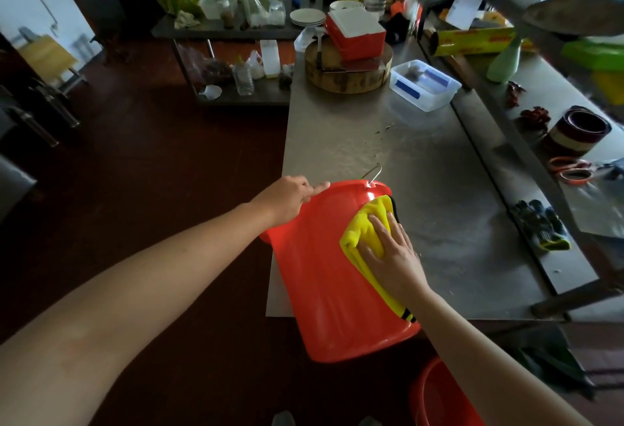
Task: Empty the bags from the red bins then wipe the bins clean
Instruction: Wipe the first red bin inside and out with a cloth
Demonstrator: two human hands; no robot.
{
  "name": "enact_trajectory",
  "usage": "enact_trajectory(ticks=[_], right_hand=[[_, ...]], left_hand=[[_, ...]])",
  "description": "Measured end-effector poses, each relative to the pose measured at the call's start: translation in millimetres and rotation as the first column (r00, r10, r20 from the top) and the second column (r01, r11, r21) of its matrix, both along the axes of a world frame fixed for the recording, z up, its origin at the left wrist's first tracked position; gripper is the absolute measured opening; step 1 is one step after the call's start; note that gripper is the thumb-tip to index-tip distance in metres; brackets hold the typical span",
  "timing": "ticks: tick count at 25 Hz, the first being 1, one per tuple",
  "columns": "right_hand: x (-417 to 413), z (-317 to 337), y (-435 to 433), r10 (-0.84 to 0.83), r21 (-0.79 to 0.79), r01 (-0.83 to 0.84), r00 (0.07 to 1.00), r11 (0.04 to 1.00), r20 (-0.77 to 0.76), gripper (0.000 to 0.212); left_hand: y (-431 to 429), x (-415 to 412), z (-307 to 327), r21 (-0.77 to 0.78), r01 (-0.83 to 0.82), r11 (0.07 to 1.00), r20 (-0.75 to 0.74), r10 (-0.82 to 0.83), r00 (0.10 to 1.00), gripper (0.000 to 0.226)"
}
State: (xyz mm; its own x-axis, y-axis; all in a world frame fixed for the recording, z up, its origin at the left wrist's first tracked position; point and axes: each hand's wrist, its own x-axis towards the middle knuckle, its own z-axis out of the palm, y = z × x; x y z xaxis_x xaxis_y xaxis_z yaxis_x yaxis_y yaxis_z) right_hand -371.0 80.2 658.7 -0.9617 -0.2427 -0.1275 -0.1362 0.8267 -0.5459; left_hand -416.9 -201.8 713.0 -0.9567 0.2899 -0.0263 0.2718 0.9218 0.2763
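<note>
Red bin (317, 283) lies pointing away; left grip (290, 197) clasps its far rim, right grip (393, 250), spread flat, presses yellow cloth (366, 226) on top.

R hand (393, 256) pressing cloth (364, 228), L hand (287, 197) holding red bin (324, 287)

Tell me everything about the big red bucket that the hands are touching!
The shiny red plastic bin lies tipped on its side over the near corner of the grey steel table, mouth facing away, base toward the camera. A wire handle sticks up at its far rim. The left hand holds that rim, and the right hand presses a yellow cloth flat against its outer wall.
</note>
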Motion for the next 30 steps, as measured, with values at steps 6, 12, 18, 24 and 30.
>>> enact_trajectory(ticks=[6,12,18,24,30], right_hand=[[36,4,-68,0.384,0.418,-0.265,0.893,0.869,-0.233,0.073],[20,-3,-64,0.457,0.377,-0.337,0.839,0.863,-0.296,0.071],[-31,-8,-1,-0.036,-0.053,0.038,0.999,0.998,0.028,0.069],[-29,-5,0,-0.135,-0.11,0.151,0.98,0.982,0.145,0.073],[50,-9,-67,0.434,0.416,-0.301,0.858,0.858,-0.274,0.069]], left_hand=[[8,-15,8,-0.057,0.033,0.998,0.049,-0.03,0.998,0.071],[-15,-13,2,-0.03,0.028,0.999,0.018,-0.028,0.999,0.067],[-21,-8,-5,0.037,-0.007,0.999,-0.035,0.008,0.999,0.062],[-18,-7,-5,0.016,-0.048,0.999,-0.039,0.049,0.998,0.067],[-19,-9,-6,-0.024,-0.026,0.999,-0.067,0.024,0.997,0.069]])
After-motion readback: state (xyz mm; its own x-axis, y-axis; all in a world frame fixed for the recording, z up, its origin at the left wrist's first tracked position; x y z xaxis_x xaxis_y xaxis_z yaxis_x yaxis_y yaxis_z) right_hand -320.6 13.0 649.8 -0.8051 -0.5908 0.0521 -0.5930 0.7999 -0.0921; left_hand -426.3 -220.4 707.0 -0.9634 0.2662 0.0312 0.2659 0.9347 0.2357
